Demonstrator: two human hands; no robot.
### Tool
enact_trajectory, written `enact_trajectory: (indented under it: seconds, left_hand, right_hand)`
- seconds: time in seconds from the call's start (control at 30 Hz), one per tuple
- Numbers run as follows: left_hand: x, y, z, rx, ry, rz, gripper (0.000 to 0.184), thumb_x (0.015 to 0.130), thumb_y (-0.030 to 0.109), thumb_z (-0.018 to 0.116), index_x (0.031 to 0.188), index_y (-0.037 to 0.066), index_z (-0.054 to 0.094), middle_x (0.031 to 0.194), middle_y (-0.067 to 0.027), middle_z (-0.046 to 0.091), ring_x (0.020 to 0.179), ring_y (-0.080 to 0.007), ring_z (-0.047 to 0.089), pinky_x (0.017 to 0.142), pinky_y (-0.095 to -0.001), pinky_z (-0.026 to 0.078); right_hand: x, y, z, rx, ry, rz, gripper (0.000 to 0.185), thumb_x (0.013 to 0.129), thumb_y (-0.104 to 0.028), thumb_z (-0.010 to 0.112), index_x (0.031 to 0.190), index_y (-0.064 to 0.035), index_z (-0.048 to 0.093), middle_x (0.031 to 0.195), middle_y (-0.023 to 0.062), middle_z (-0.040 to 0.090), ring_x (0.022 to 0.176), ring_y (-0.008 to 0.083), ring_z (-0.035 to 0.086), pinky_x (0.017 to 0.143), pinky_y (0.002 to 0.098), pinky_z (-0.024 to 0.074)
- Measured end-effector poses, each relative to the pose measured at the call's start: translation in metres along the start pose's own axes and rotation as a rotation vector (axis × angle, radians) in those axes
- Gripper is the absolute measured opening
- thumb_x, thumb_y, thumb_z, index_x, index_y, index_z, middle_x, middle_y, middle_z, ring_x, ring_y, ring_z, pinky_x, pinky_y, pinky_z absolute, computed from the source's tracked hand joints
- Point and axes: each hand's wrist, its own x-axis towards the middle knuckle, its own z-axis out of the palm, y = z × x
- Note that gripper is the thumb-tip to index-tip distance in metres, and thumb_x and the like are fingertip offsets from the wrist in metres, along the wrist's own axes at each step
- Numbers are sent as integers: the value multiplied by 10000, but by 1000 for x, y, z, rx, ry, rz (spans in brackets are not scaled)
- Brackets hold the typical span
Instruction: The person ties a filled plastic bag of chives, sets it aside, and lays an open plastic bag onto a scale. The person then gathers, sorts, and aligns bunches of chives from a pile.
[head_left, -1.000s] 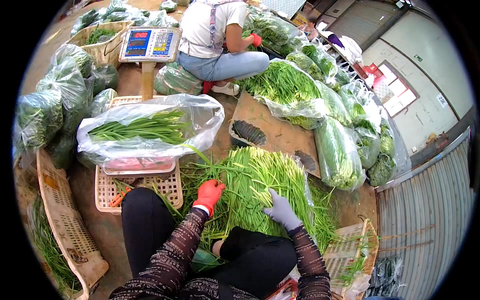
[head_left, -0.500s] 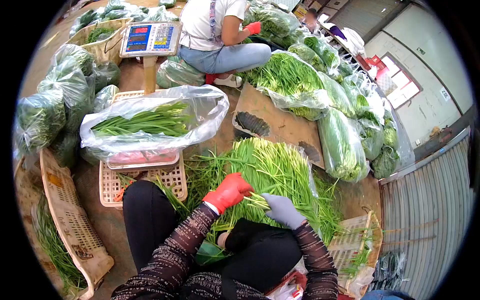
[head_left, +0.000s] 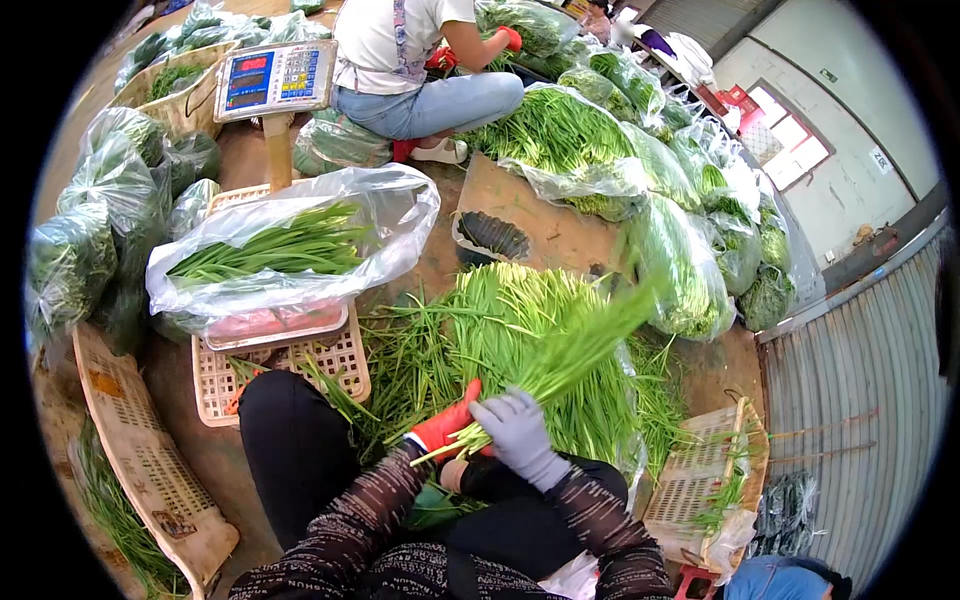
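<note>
A bunch of garlic chives (head_left: 580,345) slants up across my lap, its pale stem ends at the lower left and its leafy end smeared by motion. My right hand (head_left: 518,432), in a grey glove, wraps around it near the stems. Against the stem ends, my left hand (head_left: 445,425) in a red glove is closed, its thumb up and its fingers partly hidden behind the stems. Under and beyond the bunch lies a broad pile of loose garlic chives (head_left: 490,310) on the floor in front of my legs.
A digital scale (head_left: 277,75) carries an open plastic bag (head_left: 400,235) of chives. Crates stand at left (head_left: 150,450) and right (head_left: 690,470). Filled bags (head_left: 675,265) line the right side. Another person (head_left: 400,70) with red gloves sits ahead.
Only a few stems showed between my hands before; now a whole bunch is raised, leaves swung toward the upper right. My right hand has shifted left, closer to my left hand.
</note>
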Motion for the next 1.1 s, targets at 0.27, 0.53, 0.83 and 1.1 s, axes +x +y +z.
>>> enact_trajectory:
  seconds: [0.27, 0.53, 0.83, 1.1]
  left_hand:
    - [-22, -28, -30, 965, 324, 189, 814, 805, 490, 578, 1352, -24, 262, 1311, -188, 419, 1197, -238, 432, 1051, -356, 286]
    - [8, -29, -15, 25, 436, 14, 675, 888, 518, 431, 1272, -36, 401, 1205, -212, 519, 1078, -248, 540, 931, -381, 421]
    - [0, -30, -13, 0, 529, -189, 454, 894, 369, 518, 1147, -7, 537, 946, -133, 643, 853, -190, 616, 801, -340, 484]
    - [14, -36, 13, 671, 677, 35, 229, 798, 137, 632, 984, 10, 597, 847, -75, 638, 670, -144, 606, 577, -273, 489]
  right_hand:
    - [-42, -28, 20, 241, -232, 263, 610, 621, -47, 571, 1219, -62, 449, 1171, 134, 489, 1149, 332, 425, 994, 445, 300]
    - [-45, -87, 42, 304, -107, -109, 250, 675, -200, 619, 887, -91, 545, 890, 59, 547, 869, 253, 539, 810, 406, 422]
    - [-46, -74, 23, 313, -148, 286, 332, 608, -169, 681, 918, -110, 580, 935, 52, 579, 923, 270, 546, 840, 401, 402]
    - [-52, 4, 52, 389, 184, 1201, 359, 845, -281, 586, 989, 47, 560, 896, 170, 618, 809, 249, 601, 717, 337, 468]
